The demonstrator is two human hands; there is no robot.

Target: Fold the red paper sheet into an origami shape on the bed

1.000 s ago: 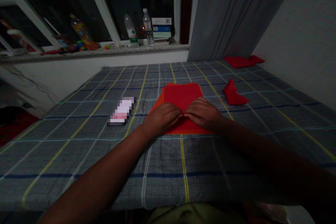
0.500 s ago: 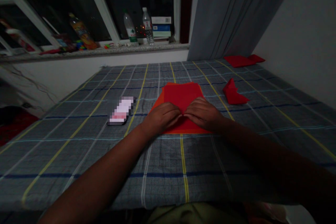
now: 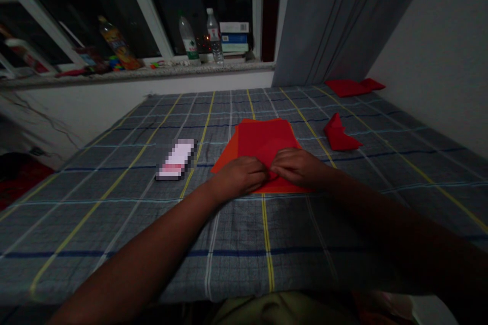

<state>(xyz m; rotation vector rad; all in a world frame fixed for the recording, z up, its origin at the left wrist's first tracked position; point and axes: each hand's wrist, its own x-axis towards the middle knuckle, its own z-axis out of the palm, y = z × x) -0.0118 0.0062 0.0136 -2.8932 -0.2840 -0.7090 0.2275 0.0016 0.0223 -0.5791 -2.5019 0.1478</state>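
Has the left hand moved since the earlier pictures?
Yes: judged against the checked cloth, the left hand has shifted slightly toward the person.

The fingertips of the left hand (image 3: 242,175) and right hand (image 3: 299,166) are lost against the red paper (image 3: 263,134), so their grip on it cannot be told; the hands also cover parts of its near half. Red sheets hide most of the orange paper (image 3: 227,152). Pixelation masks the phone's screen (image 3: 176,160). Label print on the green-capped bottle (image 3: 190,45) is too small to read. The picture's edge cuts off the curtain (image 3: 316,15).
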